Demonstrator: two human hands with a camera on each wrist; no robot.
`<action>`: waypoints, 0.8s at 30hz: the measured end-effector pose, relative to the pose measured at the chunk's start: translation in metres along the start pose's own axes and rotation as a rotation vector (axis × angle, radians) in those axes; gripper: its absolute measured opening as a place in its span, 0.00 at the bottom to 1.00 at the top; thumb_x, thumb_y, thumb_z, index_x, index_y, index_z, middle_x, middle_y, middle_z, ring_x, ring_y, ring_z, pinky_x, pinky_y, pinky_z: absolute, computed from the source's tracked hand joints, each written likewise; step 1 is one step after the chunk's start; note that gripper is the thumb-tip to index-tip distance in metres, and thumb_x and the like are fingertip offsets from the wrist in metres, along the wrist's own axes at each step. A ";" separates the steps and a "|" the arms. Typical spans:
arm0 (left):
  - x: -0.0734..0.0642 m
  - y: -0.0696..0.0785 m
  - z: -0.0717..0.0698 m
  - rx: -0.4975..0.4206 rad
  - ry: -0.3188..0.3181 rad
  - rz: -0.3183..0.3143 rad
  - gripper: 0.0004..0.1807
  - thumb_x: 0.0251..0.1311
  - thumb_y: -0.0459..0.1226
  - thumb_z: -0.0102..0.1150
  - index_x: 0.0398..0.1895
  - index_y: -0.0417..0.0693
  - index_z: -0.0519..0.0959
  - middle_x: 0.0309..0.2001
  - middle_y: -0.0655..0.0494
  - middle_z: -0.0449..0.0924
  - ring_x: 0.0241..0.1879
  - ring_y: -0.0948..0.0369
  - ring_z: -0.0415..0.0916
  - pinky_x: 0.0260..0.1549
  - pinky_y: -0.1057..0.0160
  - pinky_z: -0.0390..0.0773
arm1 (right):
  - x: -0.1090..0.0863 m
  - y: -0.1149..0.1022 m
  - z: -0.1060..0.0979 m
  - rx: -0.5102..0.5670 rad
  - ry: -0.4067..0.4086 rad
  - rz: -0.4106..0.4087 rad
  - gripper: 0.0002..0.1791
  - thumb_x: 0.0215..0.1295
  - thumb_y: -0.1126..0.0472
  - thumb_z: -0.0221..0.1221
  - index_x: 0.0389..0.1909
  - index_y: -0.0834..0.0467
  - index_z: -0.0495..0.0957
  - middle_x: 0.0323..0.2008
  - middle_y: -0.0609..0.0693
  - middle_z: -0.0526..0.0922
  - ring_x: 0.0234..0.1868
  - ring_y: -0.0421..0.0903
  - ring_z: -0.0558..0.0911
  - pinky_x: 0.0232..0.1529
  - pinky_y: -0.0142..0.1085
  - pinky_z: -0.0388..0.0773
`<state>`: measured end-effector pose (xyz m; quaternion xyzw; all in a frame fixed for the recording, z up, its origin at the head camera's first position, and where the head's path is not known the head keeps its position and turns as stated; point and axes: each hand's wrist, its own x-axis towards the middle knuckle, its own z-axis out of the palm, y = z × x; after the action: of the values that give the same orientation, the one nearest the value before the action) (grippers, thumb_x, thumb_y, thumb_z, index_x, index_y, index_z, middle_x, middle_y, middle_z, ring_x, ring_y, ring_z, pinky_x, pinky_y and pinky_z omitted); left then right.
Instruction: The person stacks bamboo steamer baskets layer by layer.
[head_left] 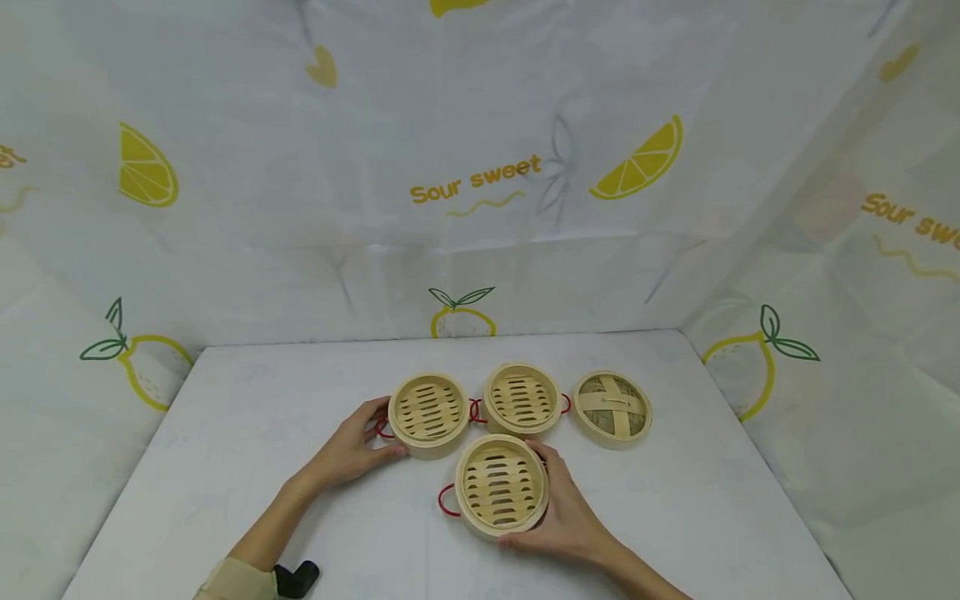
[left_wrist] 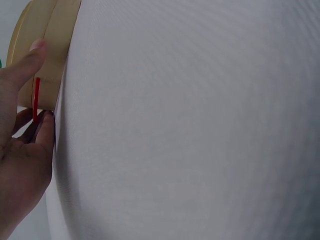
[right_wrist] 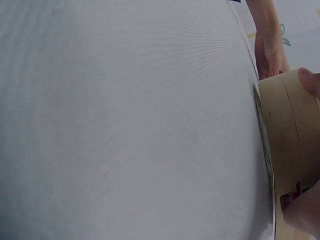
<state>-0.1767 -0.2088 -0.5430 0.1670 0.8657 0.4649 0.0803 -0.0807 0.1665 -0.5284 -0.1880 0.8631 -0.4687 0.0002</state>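
My left hand grips a round bamboo steamer basket by its left side, thumb on the front wall. In the left wrist view the thumb lies on the basket wall, with the fingers near its red loop handle. My right hand holds another bamboo steamer basket, nearest me, by its right side. That basket's wall fills the right edge of the right wrist view. Both baskets are upright with slatted bottoms showing.
A third steamer basket stands behind the other two. Right of it lies a woven bamboo lid with crossed strips. A black object is by the left sleeve. The white table meets a lemon-printed cloth behind.
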 end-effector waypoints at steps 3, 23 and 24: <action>0.000 0.000 0.000 0.004 0.001 0.004 0.52 0.60 0.45 0.82 0.82 0.38 0.63 0.77 0.38 0.70 0.79 0.40 0.69 0.75 0.48 0.77 | 0.000 0.000 -0.001 0.007 0.005 -0.007 0.74 0.36 0.42 0.90 0.82 0.56 0.57 0.76 0.51 0.72 0.75 0.46 0.73 0.80 0.29 0.68; -0.001 -0.002 0.001 0.006 0.008 0.016 0.52 0.60 0.46 0.82 0.81 0.37 0.63 0.77 0.37 0.71 0.78 0.40 0.70 0.74 0.49 0.79 | 0.011 -0.018 -0.016 0.126 0.001 -0.018 0.72 0.37 0.46 0.90 0.81 0.55 0.58 0.73 0.49 0.75 0.72 0.41 0.75 0.77 0.21 0.66; 0.000 -0.002 0.001 0.005 0.009 0.015 0.52 0.60 0.46 0.82 0.81 0.38 0.63 0.77 0.38 0.71 0.78 0.40 0.70 0.74 0.49 0.79 | 0.011 -0.018 -0.016 0.126 0.004 -0.022 0.72 0.37 0.47 0.90 0.82 0.56 0.58 0.73 0.50 0.75 0.72 0.42 0.75 0.77 0.21 0.66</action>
<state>-0.1763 -0.2089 -0.5452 0.1717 0.8660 0.4639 0.0726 -0.0882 0.1673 -0.5027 -0.1963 0.8296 -0.5227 0.0052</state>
